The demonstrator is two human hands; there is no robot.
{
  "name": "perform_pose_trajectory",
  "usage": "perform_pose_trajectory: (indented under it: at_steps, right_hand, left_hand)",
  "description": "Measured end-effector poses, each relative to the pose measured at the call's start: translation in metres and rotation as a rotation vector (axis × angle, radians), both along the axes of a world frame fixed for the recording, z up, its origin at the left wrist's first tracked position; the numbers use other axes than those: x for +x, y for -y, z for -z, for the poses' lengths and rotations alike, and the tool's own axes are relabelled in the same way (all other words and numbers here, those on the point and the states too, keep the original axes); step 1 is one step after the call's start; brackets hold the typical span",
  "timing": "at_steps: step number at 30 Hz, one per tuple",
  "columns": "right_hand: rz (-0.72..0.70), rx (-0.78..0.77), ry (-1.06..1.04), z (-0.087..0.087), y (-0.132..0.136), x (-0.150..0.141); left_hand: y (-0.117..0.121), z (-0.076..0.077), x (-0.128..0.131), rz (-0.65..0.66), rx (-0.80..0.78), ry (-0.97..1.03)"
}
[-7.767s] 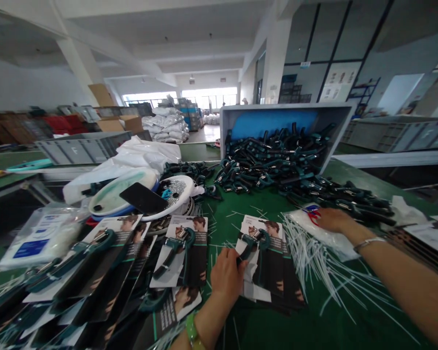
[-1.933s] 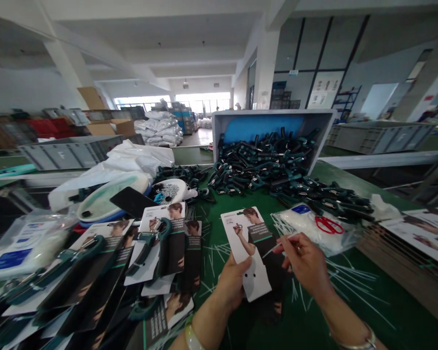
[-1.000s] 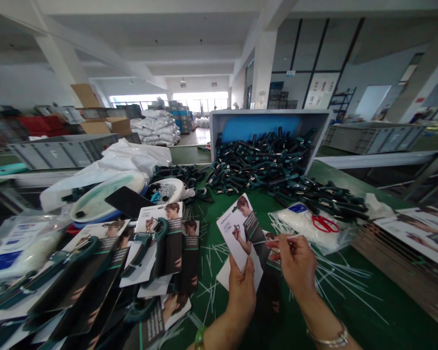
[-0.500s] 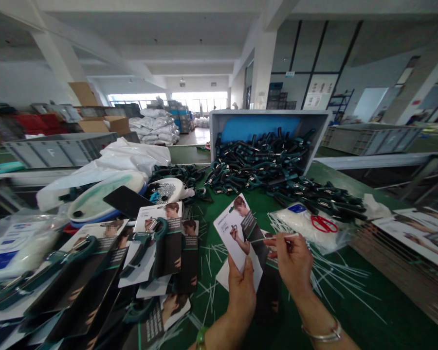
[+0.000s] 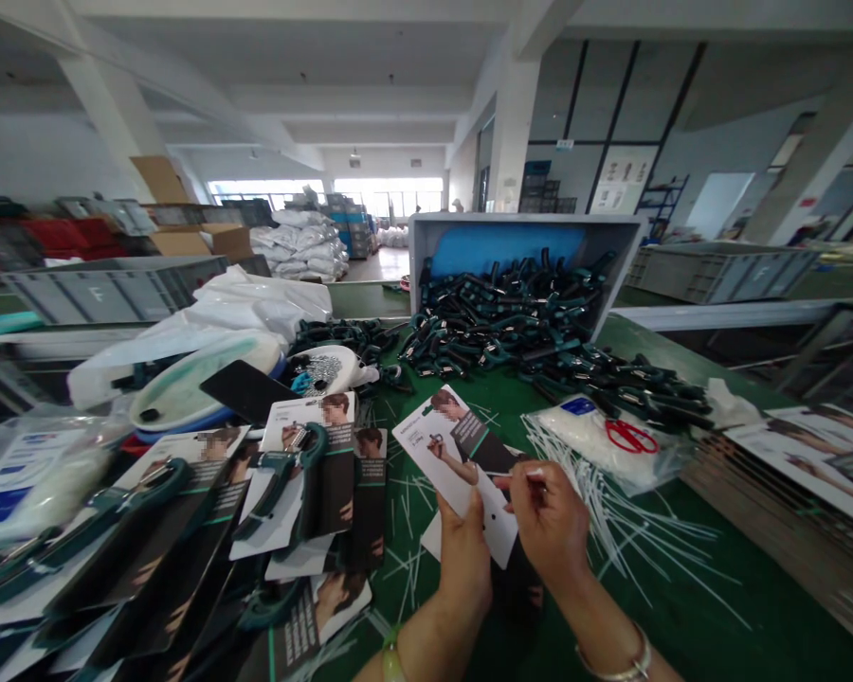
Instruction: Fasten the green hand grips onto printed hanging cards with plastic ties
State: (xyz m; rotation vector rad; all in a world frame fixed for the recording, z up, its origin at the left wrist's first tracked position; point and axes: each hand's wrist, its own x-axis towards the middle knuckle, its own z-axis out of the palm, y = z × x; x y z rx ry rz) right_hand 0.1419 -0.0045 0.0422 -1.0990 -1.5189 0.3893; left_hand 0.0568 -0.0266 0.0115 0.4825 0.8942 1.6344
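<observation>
Here's the left hand [image 5: 463, 542], thumb over the front, gripping a printed card [image 5: 426, 445] by its lower part, the card held above the green table [image 5: 682, 606] with its top leaning left. And the right hand [image 5: 551, 516] is right at the card's right side, thumb and fingers drawn together; what's between them is hidden, so no telling whether it grips anything. A dark hole shows in the card just beside those fingers. Beyond that hand, white ties [image 5: 615, 521] fan out beside a clear bag [image 5: 601, 457], red scissors [image 5: 631, 437] on top. Straight ahead, a crate [image 5: 417, 260] on its side spills dark hand grips [image 5: 504, 322]. Over on the right, stacked cards [image 5: 835, 464].
</observation>
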Motion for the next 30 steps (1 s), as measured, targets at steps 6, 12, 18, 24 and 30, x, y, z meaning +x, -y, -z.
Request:
perform_pose_trajectory:
  at_steps: [6, 12, 18, 24, 30]
  right_hand:
    - [-0.014, 0.032, 0.043, 0.004, -0.005, 0.000]
    - [-0.092, 0.037, 0.228, -0.008, -0.018, 0.011]
    - [-0.345, -0.022, 0.481, -0.028, -0.027, 0.032]
    - [-0.440, -0.269, 0.099, -0.031, -0.025, 0.039]
    - [-0.410, -0.263, 0.004, -0.024, -0.026, 0.037]
  left_hand:
    - [-0.001, -0.002, -0.001, 0.011, 0.004, 0.127]
    - [-0.001, 0.000, -0.006, 0.146, -0.011, 0.311]
    - [-0.001, 0.001, -0.014, 0.232, -0.079, 0.286]
    - [-0.004, 0.006, -0.017, 0.246, -0.085, 0.266]
    - [-0.002, 0.009, -0.018, 0.267, -0.065, 0.251]
